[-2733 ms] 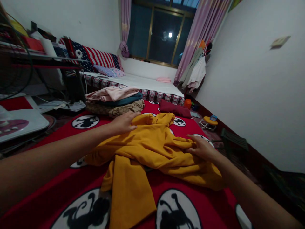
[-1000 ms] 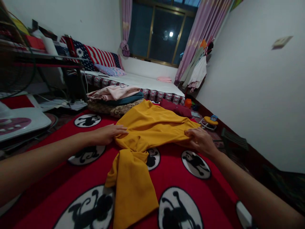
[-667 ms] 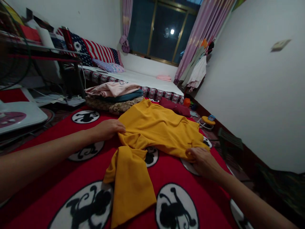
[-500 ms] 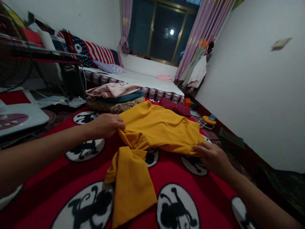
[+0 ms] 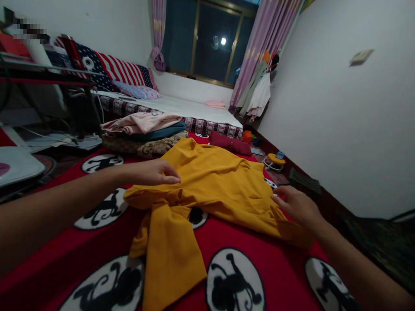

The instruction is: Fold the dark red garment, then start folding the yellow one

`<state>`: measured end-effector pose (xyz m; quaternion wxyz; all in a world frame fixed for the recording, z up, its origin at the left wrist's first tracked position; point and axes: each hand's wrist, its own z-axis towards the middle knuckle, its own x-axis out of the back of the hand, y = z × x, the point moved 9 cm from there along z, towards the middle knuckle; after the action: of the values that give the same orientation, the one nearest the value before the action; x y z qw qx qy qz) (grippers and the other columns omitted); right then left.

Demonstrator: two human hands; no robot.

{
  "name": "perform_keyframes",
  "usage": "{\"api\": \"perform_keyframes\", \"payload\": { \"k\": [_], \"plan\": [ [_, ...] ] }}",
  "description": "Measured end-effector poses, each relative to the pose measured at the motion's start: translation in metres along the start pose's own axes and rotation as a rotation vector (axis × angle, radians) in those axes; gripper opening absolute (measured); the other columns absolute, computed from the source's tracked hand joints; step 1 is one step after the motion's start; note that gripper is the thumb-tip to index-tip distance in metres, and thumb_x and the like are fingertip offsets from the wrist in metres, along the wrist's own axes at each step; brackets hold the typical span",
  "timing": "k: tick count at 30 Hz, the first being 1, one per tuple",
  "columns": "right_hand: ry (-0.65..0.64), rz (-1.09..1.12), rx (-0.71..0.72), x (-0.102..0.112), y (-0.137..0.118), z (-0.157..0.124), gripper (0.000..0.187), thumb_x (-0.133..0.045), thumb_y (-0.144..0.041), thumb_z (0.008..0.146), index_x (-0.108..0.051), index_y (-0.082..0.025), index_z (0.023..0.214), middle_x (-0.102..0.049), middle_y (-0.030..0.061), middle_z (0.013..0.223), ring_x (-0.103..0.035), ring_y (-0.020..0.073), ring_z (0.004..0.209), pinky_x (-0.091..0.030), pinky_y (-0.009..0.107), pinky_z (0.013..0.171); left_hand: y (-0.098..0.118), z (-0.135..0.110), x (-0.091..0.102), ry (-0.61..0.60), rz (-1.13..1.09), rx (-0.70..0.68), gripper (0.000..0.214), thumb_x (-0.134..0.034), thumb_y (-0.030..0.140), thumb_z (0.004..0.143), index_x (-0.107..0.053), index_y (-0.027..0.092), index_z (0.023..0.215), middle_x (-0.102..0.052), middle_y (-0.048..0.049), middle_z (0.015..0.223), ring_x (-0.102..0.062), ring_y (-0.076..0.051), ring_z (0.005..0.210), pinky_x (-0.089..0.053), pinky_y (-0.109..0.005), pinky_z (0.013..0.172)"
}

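A mustard-yellow garment (image 5: 220, 185) lies spread on a red blanket with black-and-white round monkey prints (image 5: 266, 263). One part of it trails toward me at the lower left. My left hand (image 5: 154, 172) rests on the garment's left upper edge, fingers stretched out flat. My right hand (image 5: 296, 205) lies on the garment's right edge, fingers loosely apart and pointing left. Neither hand lifts the cloth.
A stack of folded clothes (image 5: 142, 131), pink on top, sits beyond the garment, with a dark red folded piece (image 5: 230, 144) to its right. Behind are a bed (image 5: 181, 108), a window (image 5: 207, 41) and hanging clothes (image 5: 256, 93). A white wall runs along the right.
The bunched garment was flipped open away from me and then drawn back and spread wider. Both hands have gone from gripping its edges to lying on it. The camera turned slightly right.
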<state>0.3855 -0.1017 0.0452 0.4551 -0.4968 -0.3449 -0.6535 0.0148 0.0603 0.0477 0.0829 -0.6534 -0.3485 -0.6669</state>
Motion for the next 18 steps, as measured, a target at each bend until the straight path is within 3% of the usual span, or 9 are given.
{"api": "perform_keyframes", "payload": {
  "k": [2,5,7,9,11,13,14,18],
  "plan": [
    [0.038,0.008,-0.039,-0.019,0.012,0.016,0.045,-0.056,-0.042,0.082,-0.063,-0.016,0.118,-0.066,0.0136,0.114,-0.066,0.0248,0.093,-0.048,0.032,0.072,0.006,0.019,-0.010,0.051,0.011,-0.101,0.039,-0.048,0.043,0.088,-0.072,0.019,0.108,-0.070,-0.0066,0.113,-0.064,-0.023,0.101,-0.048,-0.030,0.093],
    [0.095,0.075,-0.101,-0.043,0.021,0.035,0.062,-0.059,-0.040,0.080,-0.051,-0.011,0.134,-0.065,0.0179,0.115,-0.065,0.0274,0.097,-0.050,0.036,0.077,0.007,0.040,-0.037,0.074,0.083,-0.202,0.040,-0.048,0.040,0.091,-0.065,0.021,0.122,-0.061,-0.0096,0.132,-0.057,-0.025,0.119,-0.043,-0.036,0.103],
    [0.084,0.172,-0.093,-0.054,0.018,0.046,0.050,-0.059,-0.029,0.077,-0.059,-0.014,0.125,-0.070,0.0134,0.107,-0.067,0.0257,0.093,-0.050,0.035,0.079,0.005,0.050,-0.056,0.042,0.127,-0.237,0.044,-0.048,0.041,0.093,-0.058,0.022,0.132,-0.052,-0.0114,0.141,-0.049,-0.026,0.128,-0.040,-0.038,0.106],
    [0.066,0.263,-0.069,-0.058,0.015,0.053,0.030,-0.055,-0.019,0.074,-0.071,-0.018,0.099,-0.073,0.0081,0.094,-0.068,0.0230,0.087,-0.049,0.032,0.081,0.003,0.058,-0.066,0.043,0.172,-0.258,0.050,-0.049,0.044,0.093,-0.051,0.022,0.138,-0.044,-0.0132,0.148,-0.041,-0.028,0.136,-0.037,-0.040,0.108],
    [0.162,0.305,-0.099,-0.047,0.024,0.056,0.024,-0.051,-0.017,0.073,-0.073,-0.018,0.082,-0.073,0.0072,0.089,-0.067,0.0222,0.085,-0.049,0.031,0.083,0.001,0.064,-0.070,0.060,0.200,-0.275,0.057,-0.051,0.048,0.092,-0.046,0.023,0.142,-0.038,-0.0140,0.151,-0.033,-0.030,0.141,-0.034,-0.043,0.111],
    [0.266,0.270,-0.187,-0.035,0.042,0.057,0.026,-0.050,-0.020,0.074,-0.074,-0.018,0.085,-0.072,0.0091,0.095,-0.067,0.0230,0.087,-0.049,0.032,0.083,0.001,0.071,-0.074,0.068,0.197,-0.278,0.062,-0.052,0.053,0.090,-0.043,0.024,0.144,-0.034,-0.0144,0.153,-0.028,-0.031,0.142,-0.030,-0.045,0.112],
    [0.237,0.228,-0.237,-0.036,0.051,0.058,0.026,-0.051,-0.020,0.074,-0.074,-0.018,0.086,-0.072,0.0095,0.096,-0.066,0.0239,0.088,-0.050,0.033,0.082,0.001,0.075,-0.076,0.070,0.195,-0.270,0.064,-0.052,0.055,0.089,-0.042,0.025,0.145,-0.032,-0.0145,0.154,-0.026,-0.033,0.143,-0.029,-0.047,0.112],
    [-0.092,0.045,-0.390,-0.059,0.073,0.073,0.022,-0.058,-0.018,0.068,-0.076,-0.023,0.079,-0.072,0.0107,0.093,-0.068,0.0304,0.086,-0.051,0.038,0.072,-0.002,0.091,-0.087,0.128,0.230,-0.155,0.067,-0.048,0.067,0.085,-0.044,0.032,0.143,-0.019,-0.0124,0.159,-0.017,-0.040,0.144,-0.023,-0.059,0.110]
  ]
}}
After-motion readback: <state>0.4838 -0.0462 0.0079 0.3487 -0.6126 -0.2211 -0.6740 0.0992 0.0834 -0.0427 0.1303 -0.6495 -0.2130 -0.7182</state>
